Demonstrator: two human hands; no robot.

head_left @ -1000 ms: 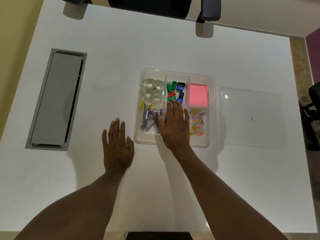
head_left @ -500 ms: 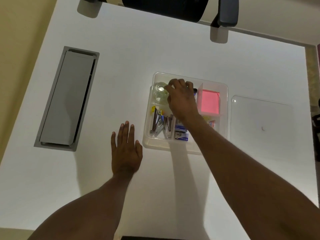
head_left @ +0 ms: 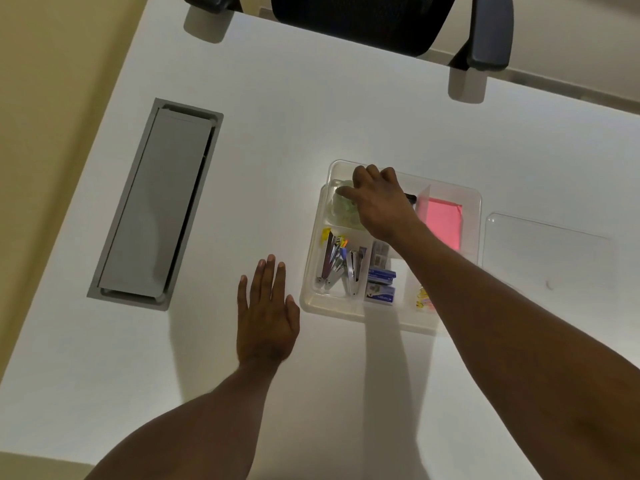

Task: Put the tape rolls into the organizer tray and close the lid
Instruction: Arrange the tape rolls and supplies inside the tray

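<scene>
Organizer tray [head_left: 313, 296] sits on the white table [head_left: 311, 116], uncovered. Clear tape rolls [head_left: 341, 207] lie in its far-left compartment. Right hand [head_left: 379, 202] reaches over that compartment, fingers curled down onto the rolls; whether they actually grip a roll cannot be told. Left hand [head_left: 266, 313] lies flat on the table just beside the tray's left wall, fingers extended and slightly spread, holding nothing. Transparent lid [head_left: 547, 251] lies flat on the table to the right of the tray. Near compartments hold staplers [head_left: 334, 263] and staple boxes [head_left: 381, 285]; a pink notepad [head_left: 443, 220] occupies the far-right compartment.
</scene>
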